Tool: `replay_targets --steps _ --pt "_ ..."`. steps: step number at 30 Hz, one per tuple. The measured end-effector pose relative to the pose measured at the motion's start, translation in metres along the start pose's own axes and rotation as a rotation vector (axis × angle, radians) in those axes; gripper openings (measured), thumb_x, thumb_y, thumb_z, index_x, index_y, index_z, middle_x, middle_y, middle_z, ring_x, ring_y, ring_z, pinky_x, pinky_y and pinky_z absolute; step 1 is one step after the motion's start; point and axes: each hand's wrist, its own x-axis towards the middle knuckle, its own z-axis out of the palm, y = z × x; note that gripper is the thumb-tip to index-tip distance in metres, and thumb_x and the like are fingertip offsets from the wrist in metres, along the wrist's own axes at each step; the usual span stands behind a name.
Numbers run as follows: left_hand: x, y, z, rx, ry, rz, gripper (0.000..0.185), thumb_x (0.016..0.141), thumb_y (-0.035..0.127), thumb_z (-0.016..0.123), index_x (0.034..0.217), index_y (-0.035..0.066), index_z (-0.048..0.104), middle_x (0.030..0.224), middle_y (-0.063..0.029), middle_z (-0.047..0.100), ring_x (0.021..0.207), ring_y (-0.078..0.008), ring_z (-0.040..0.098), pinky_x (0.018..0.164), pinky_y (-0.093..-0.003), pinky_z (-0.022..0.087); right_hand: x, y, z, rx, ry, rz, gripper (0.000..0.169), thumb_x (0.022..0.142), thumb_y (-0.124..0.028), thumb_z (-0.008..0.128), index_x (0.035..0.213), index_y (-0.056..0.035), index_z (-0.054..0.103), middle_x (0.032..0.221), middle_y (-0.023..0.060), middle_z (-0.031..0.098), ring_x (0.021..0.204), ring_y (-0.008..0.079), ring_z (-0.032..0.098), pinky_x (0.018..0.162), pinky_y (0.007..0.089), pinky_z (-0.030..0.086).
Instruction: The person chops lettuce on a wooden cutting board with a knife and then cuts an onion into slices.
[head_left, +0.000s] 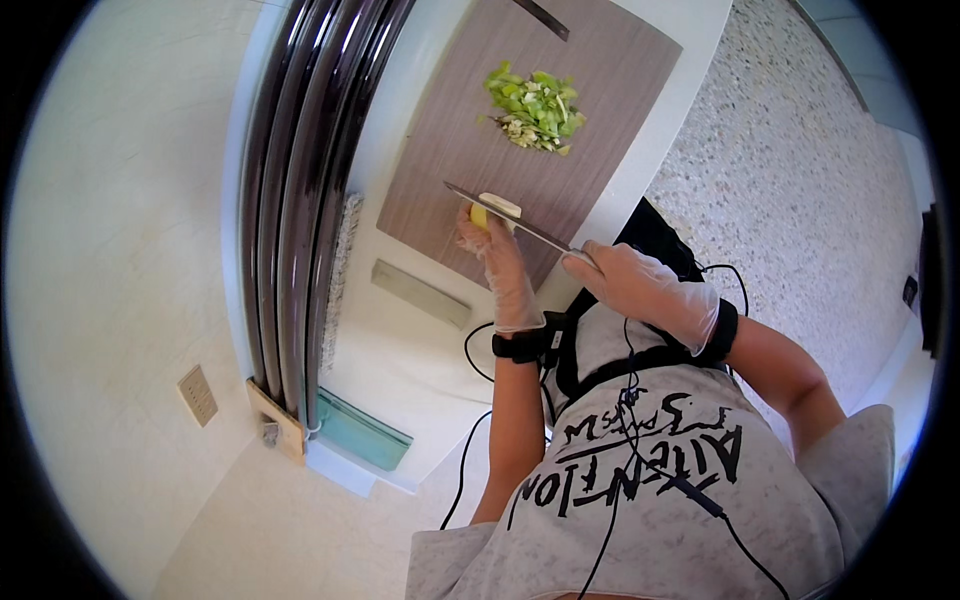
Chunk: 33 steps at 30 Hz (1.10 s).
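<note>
My left hand (499, 251), in a clear disposable glove, holds a yellow-skinned piece of food (478, 216) near the lower end of a wood-grain board (427, 161). My right hand (626, 277), gloved too, grips the handle of a knife (536, 231), whose blade lies across the piece, pointing up and left. Against the blade's far side is a pale cut slice (500, 204). A pile of chopped green vegetable (536, 109) with paler bits lies farther up the board. What kind of food the yellow piece is, I cannot tell.
A dark flat strip (544, 16) lies at the board's far end. Below the board, a greyish rectangular bar (420, 292) rests on the white surface. Dark glossy tubes (300, 187) run along the left. Black cables (465, 465) hang near my arms and shirt.
</note>
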Motion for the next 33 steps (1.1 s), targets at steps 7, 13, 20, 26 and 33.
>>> replay_targets --steps 7,13,20,26,33 --pt "-0.012 0.020 0.004 -0.110 0.013 0.023 0.042 0.092 0.028 0.050 0.125 0.005 0.038 0.119 -0.0215 0.034 0.110 -0.0329 0.035 0.090 -0.0413 0.036 0.006 -0.002 0.000 -0.036 -0.020 0.019 0.051 0.095 -0.045 0.038 0.099 0.0026 0.058 0.082 0.0261 0.062 0.082 0.0418 0.061 0.072 0.0451 0.048" --pt "-0.008 0.010 -0.003 0.186 -0.010 0.186 0.045 0.094 0.031 0.046 0.129 0.006 0.033 0.119 -0.0219 0.033 0.109 -0.0335 0.036 0.090 -0.0410 0.037 0.019 -0.001 0.006 -0.050 0.005 -0.012 0.054 0.095 -0.047 0.037 0.096 0.0019 0.059 0.084 0.0249 0.062 0.084 0.0410 0.061 0.074 0.0449 0.048" --pt "-0.015 0.026 -0.004 0.144 -0.003 0.112 0.048 0.095 0.036 0.044 0.130 0.005 0.033 0.118 -0.0218 0.038 0.105 -0.0333 0.037 0.092 -0.0439 0.034 0.026 -0.007 0.005 -0.093 0.016 -0.082 0.056 0.094 -0.049 0.037 0.095 0.0024 0.059 0.084 0.0252 0.061 0.083 0.0415 0.059 0.072 0.0445 0.047" --pt "-0.016 0.023 -0.003 0.090 -0.013 0.070 0.048 0.095 0.037 0.044 0.130 0.005 0.032 0.114 -0.0193 0.035 0.105 -0.0283 0.040 0.086 -0.0387 0.043 0.037 -0.002 0.007 -0.204 0.023 -0.219 0.041 0.096 -0.038 0.037 0.103 -0.0037 0.058 0.080 0.0204 0.061 0.075 0.0375 0.061 0.067 0.0434 0.049" --pt "-0.010 0.008 -0.001 0.038 -0.012 0.050 0.048 0.095 0.035 0.046 0.129 0.005 0.033 0.115 -0.0193 0.035 0.103 -0.0279 0.044 0.082 -0.0363 0.046 0.056 0.018 0.027 -0.048 0.094 -0.186 0.061 0.093 -0.053 0.037 0.084 0.0021 0.063 0.080 0.0255 0.062 0.081 0.0413 0.060 0.069 0.0451 0.048"
